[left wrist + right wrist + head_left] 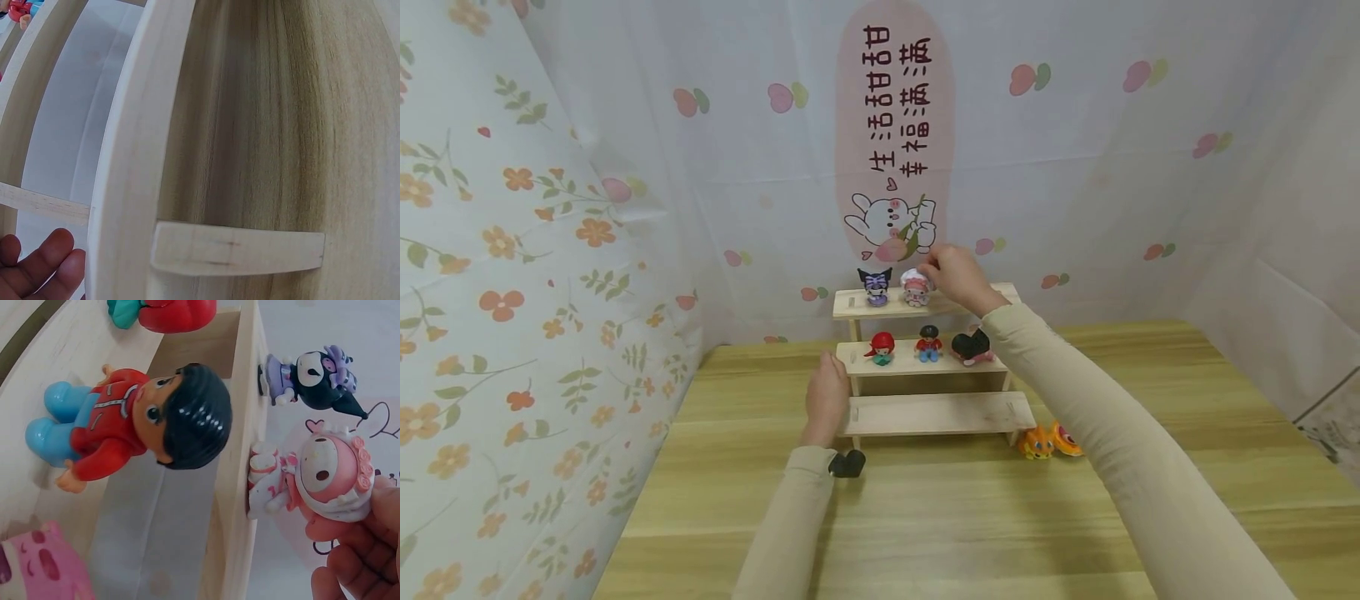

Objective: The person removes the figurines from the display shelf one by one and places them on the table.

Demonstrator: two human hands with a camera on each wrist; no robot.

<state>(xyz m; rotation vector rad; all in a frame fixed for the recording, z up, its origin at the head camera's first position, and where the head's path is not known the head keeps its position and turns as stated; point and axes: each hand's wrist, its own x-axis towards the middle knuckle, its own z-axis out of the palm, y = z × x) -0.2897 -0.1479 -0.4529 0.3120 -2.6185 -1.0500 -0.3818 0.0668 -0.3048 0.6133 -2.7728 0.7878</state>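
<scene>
A three-tier wooden stand [940, 410] stands on the table. My right hand [958, 277] pinches the head of a pink-and-white rabbit-like figurine [331, 472], whose feet are at the top shelf. Beside it on that shelf is a black-and-purple figurine [876, 287]. The middle shelf bears a red-haired mermaid figurine [882, 348], a dark-haired boy figurine [119, 425] in a red jacket, and a pink figurine [47, 565] partly hidden in the head view. My left hand [827, 396] is at the stand's left end, its fingers [47, 256] loosely bent near a wooden upright.
The lowest shelf [925, 414] is bare wood. By the stand's right foot, an orange-yellow figure [1037, 442] and a round orange toy [1066, 440] sit on the wood-grain table [925, 533]. Patterned cloth [737, 167] hangs behind and along the left.
</scene>
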